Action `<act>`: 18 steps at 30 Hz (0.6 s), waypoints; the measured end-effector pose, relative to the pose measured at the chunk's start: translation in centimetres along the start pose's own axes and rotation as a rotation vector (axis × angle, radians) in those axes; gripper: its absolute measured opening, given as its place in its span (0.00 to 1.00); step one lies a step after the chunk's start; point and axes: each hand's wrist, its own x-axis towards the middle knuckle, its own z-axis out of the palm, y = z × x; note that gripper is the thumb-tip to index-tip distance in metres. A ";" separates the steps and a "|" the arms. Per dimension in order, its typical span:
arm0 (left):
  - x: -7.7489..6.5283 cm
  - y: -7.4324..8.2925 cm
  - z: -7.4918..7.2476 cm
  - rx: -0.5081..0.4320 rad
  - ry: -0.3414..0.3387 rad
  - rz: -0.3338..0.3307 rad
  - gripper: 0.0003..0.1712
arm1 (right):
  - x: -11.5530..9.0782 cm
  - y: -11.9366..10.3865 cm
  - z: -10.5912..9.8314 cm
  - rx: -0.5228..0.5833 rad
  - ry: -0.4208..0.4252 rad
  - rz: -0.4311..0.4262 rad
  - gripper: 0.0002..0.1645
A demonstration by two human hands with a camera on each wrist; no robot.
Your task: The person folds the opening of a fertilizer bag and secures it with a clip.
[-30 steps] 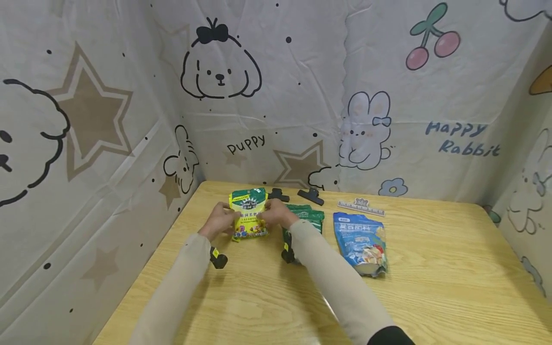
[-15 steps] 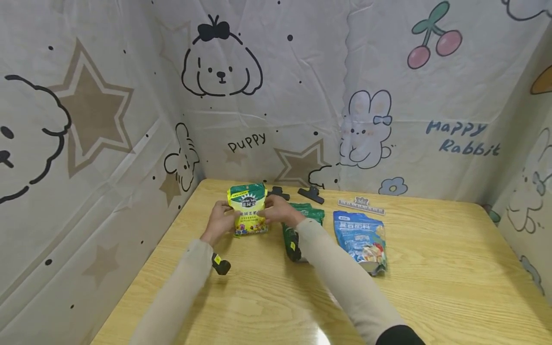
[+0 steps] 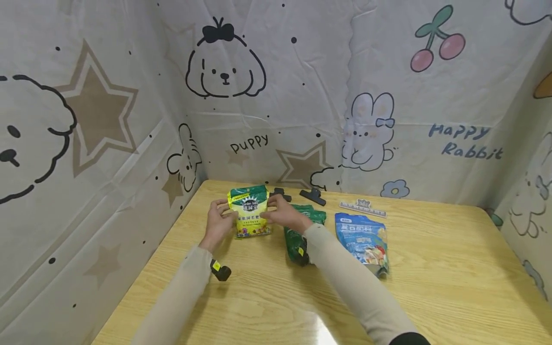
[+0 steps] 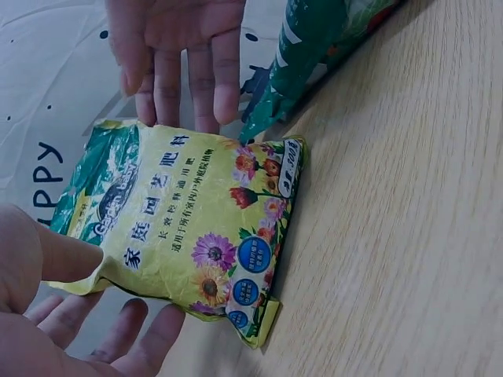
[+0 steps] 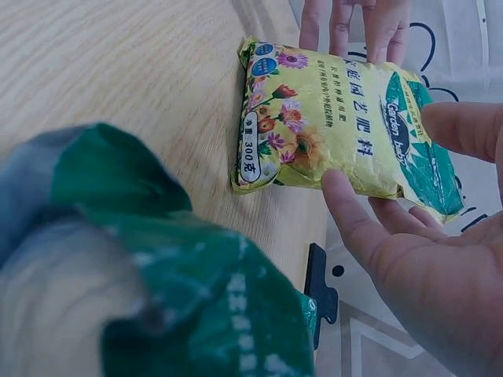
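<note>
Yellow-green bag (image 3: 252, 221) btwn L fingers (image 4: 153, 339) & R fingers (image 5: 351, 210), touching both.

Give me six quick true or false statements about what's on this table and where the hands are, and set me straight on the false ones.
1. The yellow bag is between the left hand and the right hand. True.
2. Two black clips lie near the back edge of the table. True.
3. The ruler lies behind the blue bag. True.
4. The blue bag is left of the yellow bag. False: it is to the right, past the green packaging.
5. The yellow bag's printed front is hidden in the head view. False: the printing shows plainly.
6. The left hand touches the ruler. False: it is at the yellow bag's edge.
</note>
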 end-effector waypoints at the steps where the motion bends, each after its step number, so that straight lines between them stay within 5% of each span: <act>1: 0.0 0.0 0.0 -0.009 0.002 0.003 0.35 | -0.1 0.0 0.0 0.011 -0.003 -0.009 0.38; 8: -0.2 -0.4 0.1 0.017 -0.016 0.064 0.26 | -0.9 -0.3 -0.5 0.025 -0.033 -0.107 0.36; 18: -1.1 -0.2 -0.3 0.123 -0.091 0.172 0.16 | -1.8 -0.5 -1.1 -0.193 -0.077 -0.167 0.37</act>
